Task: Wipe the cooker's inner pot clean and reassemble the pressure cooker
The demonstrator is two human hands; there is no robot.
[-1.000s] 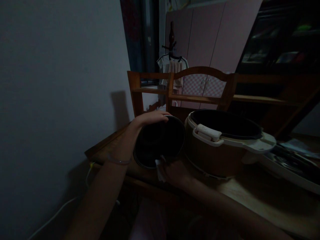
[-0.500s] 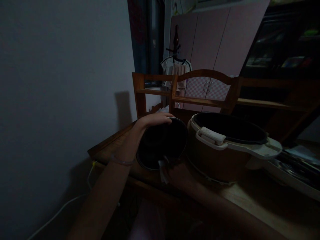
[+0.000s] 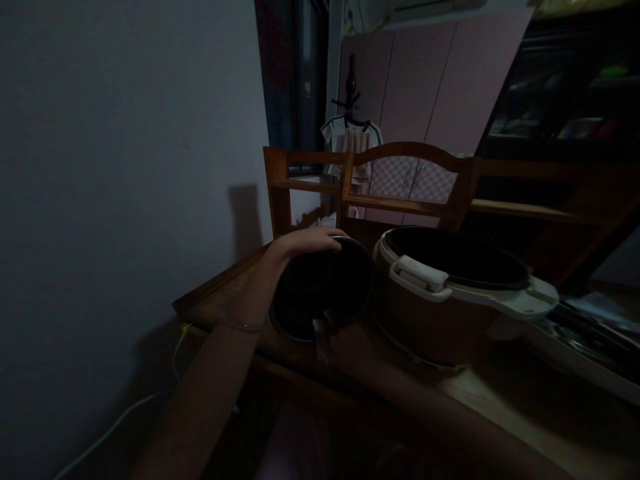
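A round dark inner pot [image 3: 330, 280] is tilted on the wooden table, its opening turned toward me. My left hand [image 3: 315, 241] grips its upper rim, the thumb over the edge and the other fingers behind. At the pot's lower rim, my right hand [image 3: 347, 343] is closed on a pale tissue or cloth [image 3: 321, 339], part of which hangs below the fingers. Shadow hides most of the right fingers. Just right of the pot stands a cooker body [image 3: 430, 327] with a pale rim, a white handle [image 3: 423, 272] and a dark, open top.
The wooden table [image 3: 490, 400] has a raised shelf frame [image 3: 400, 203] along its back. A long pale tray [image 3: 575, 363] with dark items lies at the right. White wall [image 3: 125, 133] borders the left, where a white cable [image 3: 120, 417] hangs beside the table edge.
The view has shifted slightly. My left hand keeps its hold on the pot rim, while the right hand with the tissue or cloth has moved a little at the lower rim.
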